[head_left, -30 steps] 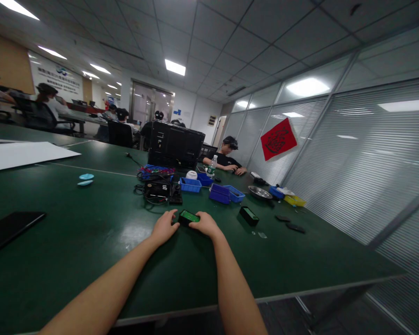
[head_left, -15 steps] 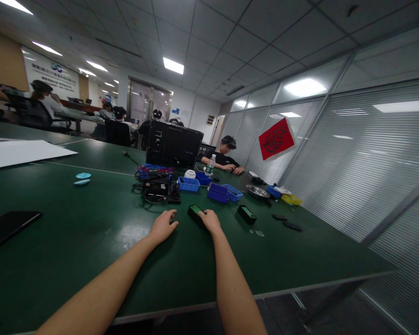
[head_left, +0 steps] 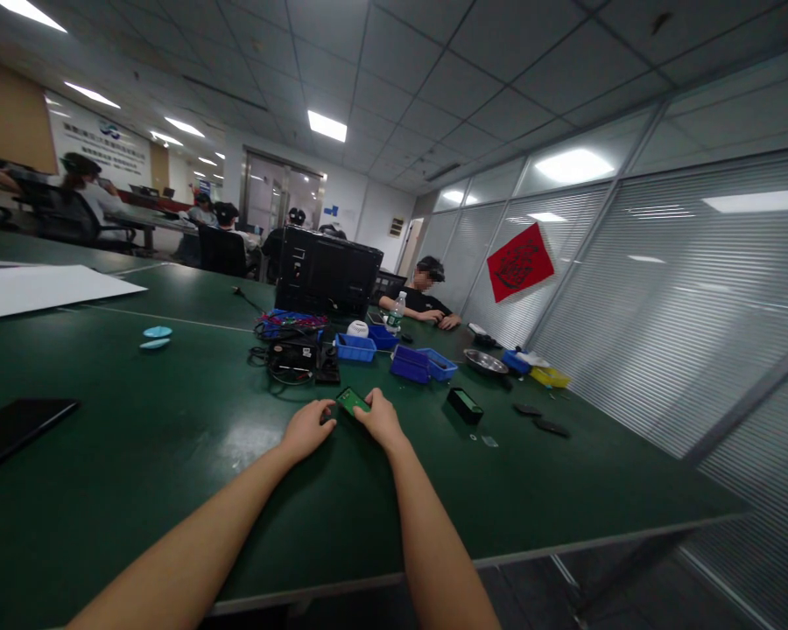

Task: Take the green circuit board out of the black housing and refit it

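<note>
Mid-bench, just past our hands: small black block with a green top face (head_left: 353, 401), lying on the green bench (head_left: 171, 455), green side up, turned at an angle to the near edge. It sits between our two hands.

Right hand (head_left: 381, 420): heel on the bench, fingers (head_left: 366, 408) curled together and closed on the block's right end. Left hand (head_left: 307, 429): palm down on the bench, fingers loosely bent, thumb tip touching the block's near-left end. Can't tell whether the left is actually gripping or only touching.

Right of the block, apart from it: second black block with a green top (head_left: 466, 404), untouched. Further right, two flat dark pieces (head_left: 552, 427) lie on the bench.

Far side of our hands, close by: tangle of black gear and cables (head_left: 293, 359). Behind that, a row of blue bins (head_left: 358, 347), a white ball (head_left: 358, 328) just beyond the left one, a clear bottle (head_left: 398, 311), a metal bowl (head_left: 486, 361) and a yellow bin (head_left: 550, 376) off to the right. Big black case (head_left: 328, 271) stands upright at the far end.

Left side: dark flat slab (head_left: 17, 424) near the left edge, two teal discs (head_left: 156, 332) further out, white sheet (head_left: 39, 289) far left.

Another person (head_left: 426, 297) sits at the far end, arms on the bench, well apart from us. More people sit at desks far left. Red paper (head_left: 520, 262) hangs on the glass wall to the right.
</note>
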Demonstrator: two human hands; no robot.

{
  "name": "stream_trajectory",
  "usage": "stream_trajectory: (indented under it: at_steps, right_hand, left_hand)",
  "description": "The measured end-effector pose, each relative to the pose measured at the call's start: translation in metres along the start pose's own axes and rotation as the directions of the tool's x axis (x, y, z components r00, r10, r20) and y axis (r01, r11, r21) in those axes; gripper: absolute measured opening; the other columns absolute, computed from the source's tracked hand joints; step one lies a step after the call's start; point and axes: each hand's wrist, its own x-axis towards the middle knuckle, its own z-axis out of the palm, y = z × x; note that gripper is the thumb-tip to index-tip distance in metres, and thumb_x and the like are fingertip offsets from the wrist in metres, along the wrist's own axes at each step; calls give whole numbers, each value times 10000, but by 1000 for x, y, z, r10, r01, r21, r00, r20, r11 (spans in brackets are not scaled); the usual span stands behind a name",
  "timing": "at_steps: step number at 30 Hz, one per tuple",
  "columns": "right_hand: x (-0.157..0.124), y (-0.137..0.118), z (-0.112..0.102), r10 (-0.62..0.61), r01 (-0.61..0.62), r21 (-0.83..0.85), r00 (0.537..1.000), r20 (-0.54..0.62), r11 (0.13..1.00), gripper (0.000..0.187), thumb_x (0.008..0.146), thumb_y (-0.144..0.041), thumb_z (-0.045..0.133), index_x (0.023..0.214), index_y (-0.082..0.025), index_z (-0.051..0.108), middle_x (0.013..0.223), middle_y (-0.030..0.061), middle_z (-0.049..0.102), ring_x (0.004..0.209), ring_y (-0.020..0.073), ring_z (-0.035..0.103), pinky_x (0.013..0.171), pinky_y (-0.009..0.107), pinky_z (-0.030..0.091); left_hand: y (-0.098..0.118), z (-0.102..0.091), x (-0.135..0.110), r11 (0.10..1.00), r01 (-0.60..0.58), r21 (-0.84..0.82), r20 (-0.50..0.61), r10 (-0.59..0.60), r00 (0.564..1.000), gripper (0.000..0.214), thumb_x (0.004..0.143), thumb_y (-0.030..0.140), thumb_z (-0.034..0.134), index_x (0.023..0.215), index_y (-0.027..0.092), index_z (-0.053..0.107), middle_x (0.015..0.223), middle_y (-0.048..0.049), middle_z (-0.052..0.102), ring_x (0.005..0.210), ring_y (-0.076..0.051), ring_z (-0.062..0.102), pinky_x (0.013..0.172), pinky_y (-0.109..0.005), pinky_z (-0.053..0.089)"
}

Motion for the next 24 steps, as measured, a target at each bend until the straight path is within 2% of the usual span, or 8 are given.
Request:
stream_trajectory:
  at_steps: [3,6,13,17,20,24]
  right_hand:
    - [-7,-12,2,-44,49,-78,997,62,996,336,666,-347,605,907,-211,415,801,19,596,693,153,559,556,221,317]
    - [-10,-19,2,-34,50,-170,995,97,984,366,658,-328,608,936,-217,398,858,36,603,761,177,575,577,235,339]
    - [-4,-6,-8,181,-172,-254,983,14,952,402,737,-398,530,1048,-189,384,1003,118,590,883,226,580,664,298,408]
    - [-2,0,-16,223,-204,-238,973,56,950,513,730,-490,495,1113,-167,385,1025,148,586,937,262,567,701,347,421]
    - [-3,0,-17,209,-183,-237,974,91,954,461,720,-418,513,1092,-160,426,1035,153,586,943,260,566,709,344,421]
    - [-4,-1,-15,204,-181,-260,977,64,949,352,711,-273,521,1039,-152,481,1008,150,595,922,244,573,702,316,419]
  left_hand:
    - [3,-2,0,1000,4,9,47,-5,999,267,740,247,510,990,194,588,937,-35,624,881,-159,554,763,-239,391]
    - [5,-4,0,1000,23,10,74,-23,997,262,746,248,501,983,188,595,951,-41,626,891,-165,552,767,-242,392]
    - [5,-5,-1,1000,-25,-4,61,26,998,255,742,253,497,967,194,600,903,-35,630,870,-168,555,763,-254,399]
    - [7,-7,-2,1000,-7,-4,70,7,998,253,744,249,496,970,199,598,907,-29,627,878,-167,554,764,-252,399]
    - [8,-8,-2,1000,-2,-9,76,3,997,258,745,251,493,974,193,597,914,-33,626,881,-166,552,763,-250,398]
    - [7,-6,-2,1000,-16,-13,68,17,998,265,738,255,495,974,188,595,907,-36,628,868,-163,553,760,-251,397]
